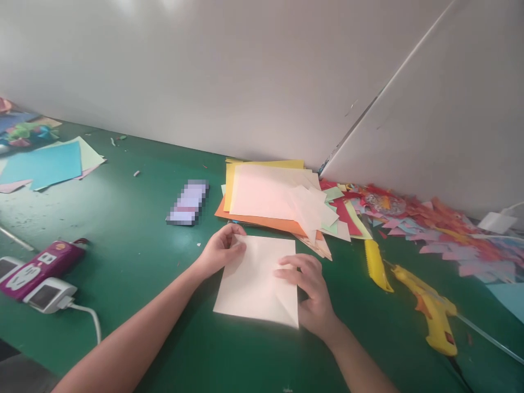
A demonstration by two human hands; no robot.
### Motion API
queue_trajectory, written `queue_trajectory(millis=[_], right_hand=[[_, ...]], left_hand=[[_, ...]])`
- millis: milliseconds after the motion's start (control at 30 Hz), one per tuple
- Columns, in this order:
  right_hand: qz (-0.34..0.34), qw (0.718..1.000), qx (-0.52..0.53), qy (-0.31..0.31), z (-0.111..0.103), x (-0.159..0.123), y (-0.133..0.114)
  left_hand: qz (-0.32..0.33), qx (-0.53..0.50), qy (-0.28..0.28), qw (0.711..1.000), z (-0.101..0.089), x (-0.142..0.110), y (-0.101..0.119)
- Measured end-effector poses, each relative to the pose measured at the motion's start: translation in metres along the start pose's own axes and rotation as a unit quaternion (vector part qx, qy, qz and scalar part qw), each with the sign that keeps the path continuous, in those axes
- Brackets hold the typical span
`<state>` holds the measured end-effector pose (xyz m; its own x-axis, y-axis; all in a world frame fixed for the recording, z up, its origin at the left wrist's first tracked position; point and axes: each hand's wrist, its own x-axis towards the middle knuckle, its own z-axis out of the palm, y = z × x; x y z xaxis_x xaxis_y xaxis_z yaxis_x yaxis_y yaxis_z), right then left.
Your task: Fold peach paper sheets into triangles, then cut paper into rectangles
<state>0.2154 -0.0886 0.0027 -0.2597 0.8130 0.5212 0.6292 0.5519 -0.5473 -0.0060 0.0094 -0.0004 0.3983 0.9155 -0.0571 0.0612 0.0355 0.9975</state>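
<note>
A cream sheet of paper (256, 284) is between my two hands, low over the green table. My left hand (223, 251) pinches its upper left corner, thumb on top and fingers curled behind. At the right edge, my right hand (309, 289) grips the sheet with its fingers over the face; the thumb is hidden. The paper bends slightly near the lower right corner. Just beyond it lies a stack of coloured paper (266, 191), with cream sheets on top and yellow and orange ones underneath.
A phone (188, 203) lies left of the stack. To the right are a yellow utility knife (376, 265), a yellow glue gun (429, 308) and a heap of paper pieces (442, 229). At left are a purple power bank (39, 270) with a white cable and blue paper (49, 161).
</note>
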Motion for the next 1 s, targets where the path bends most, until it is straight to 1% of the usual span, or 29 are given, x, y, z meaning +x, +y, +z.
queue_trajectory(millis=[67,100,200,300,367,433,500,600,667,733,800,933,1000], right_hand=[[0.004,0.999,-0.031,-0.016,0.000,-0.001,0.002],[0.004,0.998,-0.043,-0.035,0.000,-0.001,0.003],[-0.006,0.990,-0.053,-0.127,-0.001,0.000,0.004],[-0.012,0.980,-0.006,-0.199,0.000,0.002,0.003],[-0.010,0.975,0.041,-0.219,0.000,0.004,0.003],[0.000,0.971,0.081,-0.225,-0.001,0.006,0.004],[0.019,0.971,0.104,-0.214,-0.001,0.008,0.004],[0.063,0.977,0.115,-0.167,0.001,0.008,0.006],[0.092,0.981,0.106,-0.132,0.003,0.007,0.007],[0.111,0.985,0.083,-0.104,0.005,0.006,0.007],[0.124,0.987,0.058,-0.084,0.006,0.005,0.007],[0.143,0.988,0.018,-0.053,0.006,0.003,0.006],[0.154,0.988,-0.004,-0.010,0.006,0.003,0.009]], left_hand=[[-0.010,0.008,0.005,1.000,0.001,-0.001,0.000],[-0.001,0.020,0.011,1.000,0.001,-0.001,0.001],[0.053,0.078,0.020,0.995,0.001,-0.002,0.002],[0.053,0.160,0.017,0.986,-0.001,-0.003,0.004],[0.047,0.212,0.011,0.976,-0.003,-0.004,0.004],[0.046,0.245,-0.011,0.968,-0.006,-0.004,0.006],[0.042,0.274,-0.054,0.959,-0.010,-0.004,0.008],[0.049,0.333,-0.127,0.933,-0.013,-0.006,0.014],[0.064,0.371,-0.153,0.914,-0.011,-0.008,0.018],[0.078,0.385,-0.158,0.906,-0.004,-0.012,0.020],[0.076,0.370,-0.151,0.913,0.004,-0.015,0.021],[0.038,0.307,-0.138,0.941,0.020,-0.020,0.016],[0.010,0.266,-0.120,0.956,0.024,-0.022,0.012]])
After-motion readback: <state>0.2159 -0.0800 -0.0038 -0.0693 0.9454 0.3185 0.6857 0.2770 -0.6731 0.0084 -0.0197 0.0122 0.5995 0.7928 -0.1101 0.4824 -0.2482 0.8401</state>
